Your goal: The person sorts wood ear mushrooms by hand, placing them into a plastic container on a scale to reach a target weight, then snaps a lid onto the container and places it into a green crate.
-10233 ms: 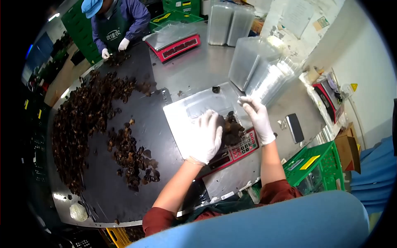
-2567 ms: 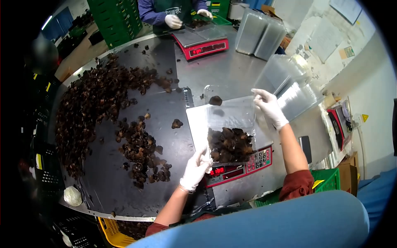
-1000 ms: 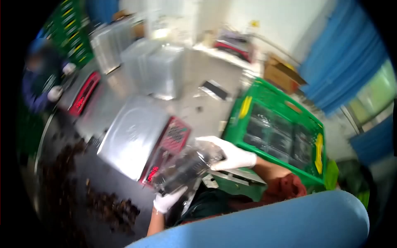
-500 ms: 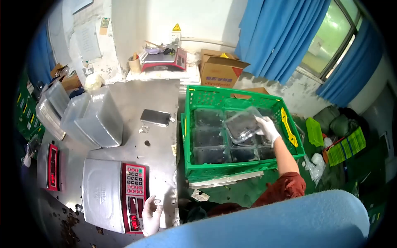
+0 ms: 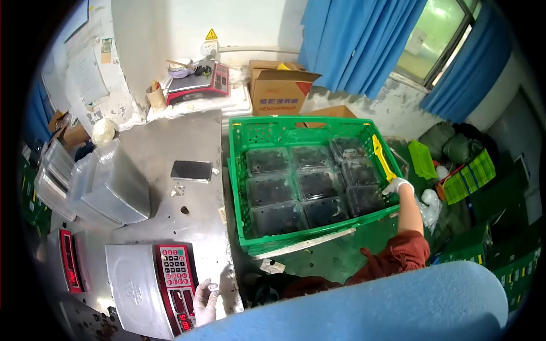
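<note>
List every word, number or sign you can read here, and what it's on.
"恒和保鲜膜": cardboard box.
"HENGHEWRAP": same box, underneath.
Yellow warning triangle: its caption is too small.
Near scale: red digits and key labels too blurred to read surely.
Far-left scale: digits blurred.
Wall papers: too small.

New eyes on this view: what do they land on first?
Probably the green crate in the middle, with nine clear boxes of dark contents in a three-by-three grid and the gloved right hand at its right rim. Next, likely the bright blue curtains by the window at upper right. Then the red-trimmed scale at lower left, with the gloved left hand beside its display.
</note>
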`<state>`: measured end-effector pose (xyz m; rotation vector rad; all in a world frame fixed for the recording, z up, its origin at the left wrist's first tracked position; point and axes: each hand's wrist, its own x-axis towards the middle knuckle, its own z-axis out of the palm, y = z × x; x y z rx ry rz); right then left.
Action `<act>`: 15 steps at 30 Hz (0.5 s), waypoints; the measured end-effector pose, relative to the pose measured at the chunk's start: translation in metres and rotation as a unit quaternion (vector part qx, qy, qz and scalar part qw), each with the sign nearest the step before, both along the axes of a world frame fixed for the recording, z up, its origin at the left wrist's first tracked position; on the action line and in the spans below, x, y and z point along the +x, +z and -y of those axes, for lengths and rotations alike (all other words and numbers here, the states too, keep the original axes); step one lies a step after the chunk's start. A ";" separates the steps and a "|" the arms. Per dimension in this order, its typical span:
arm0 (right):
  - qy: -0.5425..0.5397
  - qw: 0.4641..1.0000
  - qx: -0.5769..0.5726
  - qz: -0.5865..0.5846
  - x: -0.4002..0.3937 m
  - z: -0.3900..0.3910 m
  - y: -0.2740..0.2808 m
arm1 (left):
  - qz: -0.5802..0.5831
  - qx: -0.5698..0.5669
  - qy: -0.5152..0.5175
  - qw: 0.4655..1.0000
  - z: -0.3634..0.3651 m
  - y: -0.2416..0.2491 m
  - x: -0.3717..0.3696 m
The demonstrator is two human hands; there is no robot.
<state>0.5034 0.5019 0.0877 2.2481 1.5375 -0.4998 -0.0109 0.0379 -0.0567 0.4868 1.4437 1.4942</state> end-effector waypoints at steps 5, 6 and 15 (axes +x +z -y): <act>0.093 0.980 -0.159 -0.077 -0.103 0.032 -0.002 | -0.007 0.001 -0.005 1.000 -0.002 0.003 0.001; 0.112 0.983 -0.148 0.004 -0.109 0.037 -0.019 | -0.010 0.001 -0.011 1.000 0.000 0.001 0.001; 0.185 0.944 -0.191 0.197 -0.110 -0.032 -0.064 | 0.046 -0.030 0.085 0.995 0.039 0.011 0.025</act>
